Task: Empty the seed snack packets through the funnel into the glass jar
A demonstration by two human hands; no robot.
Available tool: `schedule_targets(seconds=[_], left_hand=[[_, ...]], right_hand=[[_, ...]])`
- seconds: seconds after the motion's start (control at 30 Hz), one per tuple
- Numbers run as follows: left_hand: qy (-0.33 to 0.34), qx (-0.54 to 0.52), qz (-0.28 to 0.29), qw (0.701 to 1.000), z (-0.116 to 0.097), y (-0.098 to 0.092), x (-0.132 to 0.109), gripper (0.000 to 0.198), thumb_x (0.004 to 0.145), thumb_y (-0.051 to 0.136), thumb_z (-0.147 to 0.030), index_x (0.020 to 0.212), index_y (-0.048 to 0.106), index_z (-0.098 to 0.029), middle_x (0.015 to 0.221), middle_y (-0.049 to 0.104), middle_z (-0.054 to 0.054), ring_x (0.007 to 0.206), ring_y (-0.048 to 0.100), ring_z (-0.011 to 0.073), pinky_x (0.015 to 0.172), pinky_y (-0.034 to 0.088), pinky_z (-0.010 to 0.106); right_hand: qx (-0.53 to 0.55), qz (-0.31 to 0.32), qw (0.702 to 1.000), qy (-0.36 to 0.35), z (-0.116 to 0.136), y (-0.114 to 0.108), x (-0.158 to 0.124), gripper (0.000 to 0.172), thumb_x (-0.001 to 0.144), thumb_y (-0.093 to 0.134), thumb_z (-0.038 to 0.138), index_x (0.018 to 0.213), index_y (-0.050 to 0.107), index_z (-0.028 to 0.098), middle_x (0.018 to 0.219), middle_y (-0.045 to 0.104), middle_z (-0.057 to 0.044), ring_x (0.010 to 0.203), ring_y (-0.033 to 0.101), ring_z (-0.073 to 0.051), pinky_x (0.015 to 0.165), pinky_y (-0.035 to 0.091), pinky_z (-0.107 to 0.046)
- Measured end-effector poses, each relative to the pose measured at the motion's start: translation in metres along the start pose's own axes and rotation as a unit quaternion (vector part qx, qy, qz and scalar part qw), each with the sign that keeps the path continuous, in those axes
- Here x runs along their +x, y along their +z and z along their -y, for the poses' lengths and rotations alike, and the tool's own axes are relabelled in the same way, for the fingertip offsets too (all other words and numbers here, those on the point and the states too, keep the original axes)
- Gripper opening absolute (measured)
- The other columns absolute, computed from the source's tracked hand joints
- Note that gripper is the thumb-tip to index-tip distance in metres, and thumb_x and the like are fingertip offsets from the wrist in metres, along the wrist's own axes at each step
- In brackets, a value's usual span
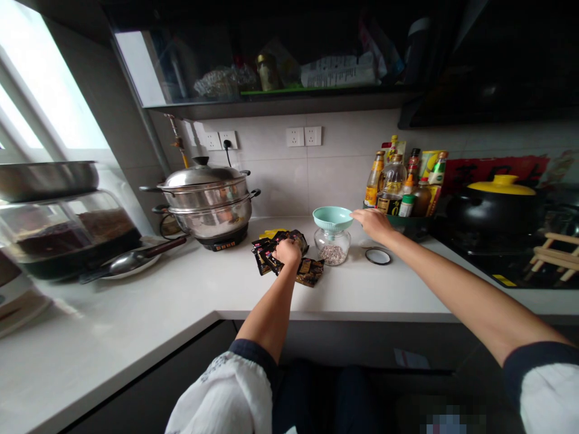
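A mint-green funnel (pixel 332 218) sits in the mouth of a clear glass jar (pixel 333 247), which holds small pale and brownish bits at its bottom. My right hand (pixel 376 225) pinches the funnel's right edge. To the left of the jar lies a pile of black printed packets (pixel 310 271). My left hand (pixel 288 251) is closed on one of these packets; its fingertips are partly hidden. A yellow packet (pixel 271 233) shows behind the pile. Right of the jar, a round dark-rimmed lid (pixel 378 257) lies flat on the white counter (pixel 353 295).
A steel steamer pot (pixel 205 205) stands on a hot plate at the back left. Sauce bottles (pixel 374 179) crowd a holder behind my right hand. Further right, a black pot with a yellow lid (pixel 502 185) sits on the stove. A dark cabinet (pixel 280 105) hangs above.
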State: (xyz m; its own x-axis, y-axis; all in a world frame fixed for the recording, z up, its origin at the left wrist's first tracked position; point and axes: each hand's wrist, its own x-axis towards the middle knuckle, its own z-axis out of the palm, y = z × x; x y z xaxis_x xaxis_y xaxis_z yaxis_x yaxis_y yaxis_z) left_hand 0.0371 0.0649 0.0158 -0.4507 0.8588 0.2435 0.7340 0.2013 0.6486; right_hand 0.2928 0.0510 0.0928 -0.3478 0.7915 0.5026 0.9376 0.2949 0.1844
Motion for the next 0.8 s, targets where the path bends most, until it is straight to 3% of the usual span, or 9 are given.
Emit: schedule_targets(seconds=[0.17,0.27,0.33,0.43,0.57,0.8], left_hand=[[0.045,-0.110,-0.044,0.992,0.000,-0.004,0.010,0.028,0.083,0.049,-0.033,0.090,0.071,-0.018,0.107,0.066,0.014,0.101,0.060,0.0264,0.088,0.041,0.038],[0.057,-0.248,-0.053,0.966,-0.001,-0.007,0.015,0.025,0.083,0.050,-0.032,0.092,0.067,-0.017,0.105,0.065,0.011,0.101,0.059,0.0216,0.090,0.044,0.033],[0.037,-0.374,-0.017,0.926,-0.001,-0.010,0.017,0.024,0.084,0.049,-0.034,0.097,0.060,-0.018,0.102,0.064,0.008,0.097,0.060,0.0185,0.088,0.048,0.032],[-0.027,-0.540,0.079,0.837,0.000,-0.015,0.014,0.022,0.087,0.046,-0.037,0.104,0.050,-0.024,0.104,0.062,0.003,0.091,0.062,0.0157,0.079,0.054,0.035],[-0.068,-0.653,0.150,0.739,0.003,-0.022,0.009,0.010,0.088,0.047,-0.031,0.096,0.045,-0.025,0.105,0.061,0.001,0.090,0.063,0.0148,0.077,0.057,0.041],[-0.079,-0.690,0.186,0.695,0.004,-0.033,0.008,0.008,0.090,0.047,-0.030,0.091,0.049,-0.022,0.109,0.062,0.003,0.089,0.063,0.0129,0.083,0.056,0.037]], right_hand=[[0.007,-0.006,1.000,-0.002,-0.001,0.001,0.000,0.040,0.088,0.038,0.012,0.111,0.068,0.022,0.114,0.068,-0.008,0.099,0.063,-0.021,0.085,0.041,-0.029],[0.011,-0.004,1.000,0.001,-0.001,0.001,0.000,0.039,0.088,0.038,0.012,0.111,0.068,0.022,0.114,0.068,-0.007,0.100,0.062,-0.021,0.084,0.040,-0.028],[0.014,-0.002,1.000,0.000,0.000,0.001,0.000,0.038,0.088,0.039,0.012,0.111,0.068,0.022,0.114,0.068,-0.007,0.100,0.062,-0.021,0.085,0.040,-0.028],[0.011,0.003,1.000,0.000,0.000,0.000,0.001,0.039,0.089,0.037,0.012,0.111,0.068,0.022,0.115,0.068,-0.007,0.101,0.062,-0.021,0.085,0.040,-0.028],[0.001,0.002,1.000,0.010,0.000,0.002,0.003,0.039,0.090,0.036,0.014,0.112,0.067,0.021,0.113,0.068,-0.007,0.102,0.061,-0.020,0.085,0.039,-0.028],[0.013,-0.018,1.000,0.009,-0.001,0.005,0.003,0.039,0.090,0.036,0.015,0.112,0.068,0.022,0.113,0.068,-0.007,0.102,0.060,-0.020,0.086,0.040,-0.029]])
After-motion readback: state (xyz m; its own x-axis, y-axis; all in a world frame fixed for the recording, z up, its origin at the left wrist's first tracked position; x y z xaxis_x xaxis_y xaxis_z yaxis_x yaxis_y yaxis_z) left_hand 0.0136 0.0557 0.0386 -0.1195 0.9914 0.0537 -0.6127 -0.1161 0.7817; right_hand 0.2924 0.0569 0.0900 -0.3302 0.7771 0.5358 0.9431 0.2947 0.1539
